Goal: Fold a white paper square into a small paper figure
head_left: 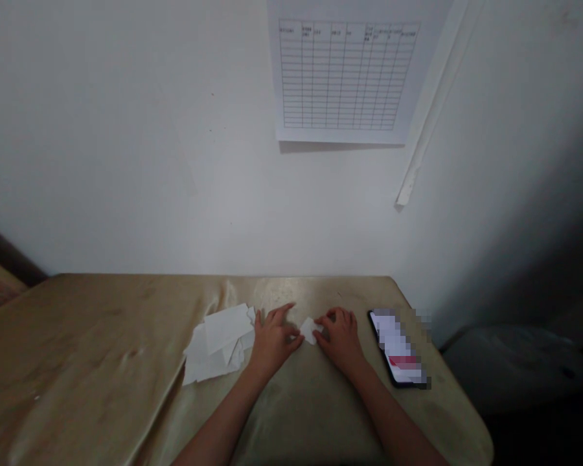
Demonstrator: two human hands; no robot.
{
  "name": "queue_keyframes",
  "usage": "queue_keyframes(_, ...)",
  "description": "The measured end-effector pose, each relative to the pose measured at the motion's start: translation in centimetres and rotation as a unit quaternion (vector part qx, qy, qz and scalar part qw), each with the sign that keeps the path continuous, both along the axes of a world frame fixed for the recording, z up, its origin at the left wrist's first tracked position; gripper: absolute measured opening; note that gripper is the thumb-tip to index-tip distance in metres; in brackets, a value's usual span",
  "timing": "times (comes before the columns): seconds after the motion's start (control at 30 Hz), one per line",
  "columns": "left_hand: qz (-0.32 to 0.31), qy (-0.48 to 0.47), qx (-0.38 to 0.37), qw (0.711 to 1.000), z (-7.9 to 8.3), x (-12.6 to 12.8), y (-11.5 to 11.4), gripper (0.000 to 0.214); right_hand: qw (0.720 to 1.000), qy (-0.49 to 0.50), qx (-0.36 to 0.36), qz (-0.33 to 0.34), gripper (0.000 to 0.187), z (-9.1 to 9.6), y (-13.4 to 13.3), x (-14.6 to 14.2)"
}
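Observation:
A small folded piece of white paper [309, 329] lies on the tan table [102, 362] between my two hands. My left hand [273, 340] pinches its left edge with thumb and fingers. My right hand [339, 336] presses its right edge with curled fingers. Both hands rest low on the tabletop.
A loose pile of white paper sheets [221, 343] lies just left of my left hand. A phone [399, 349] with a lit screen lies to the right, near the table's rounded corner. A white wall with a printed grid sheet [346, 74] stands behind the table.

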State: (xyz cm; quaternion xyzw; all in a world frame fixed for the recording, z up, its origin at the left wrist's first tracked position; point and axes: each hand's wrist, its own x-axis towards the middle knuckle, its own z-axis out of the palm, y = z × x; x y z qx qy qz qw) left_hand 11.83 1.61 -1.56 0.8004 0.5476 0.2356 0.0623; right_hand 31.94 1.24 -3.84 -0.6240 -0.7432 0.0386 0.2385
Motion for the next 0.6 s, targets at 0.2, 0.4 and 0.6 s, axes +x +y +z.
queue_keyframes(0.2, 0.018, 0.004, 0.041, 0.999, -0.7, 0.7, 0.0, 0.009, 1.0, -0.005, 0.006, -0.004, 0.018, 0.1, -0.1, -0.1)
queue_keyframes(0.4, 0.001, 0.048, -0.007, 0.999, -1.5, 1.3, 0.1, 0.04, 1.0, -0.015, 0.006, -0.013, 0.017, 0.2, -0.2, -0.3)
queue_keyframes(0.6, 0.018, 0.073, -0.026, 0.997, -1.7, 1.5, 0.8, 0.044, 1.0, -0.017, 0.006, -0.016, 0.022, 0.3, -0.3, -0.4)
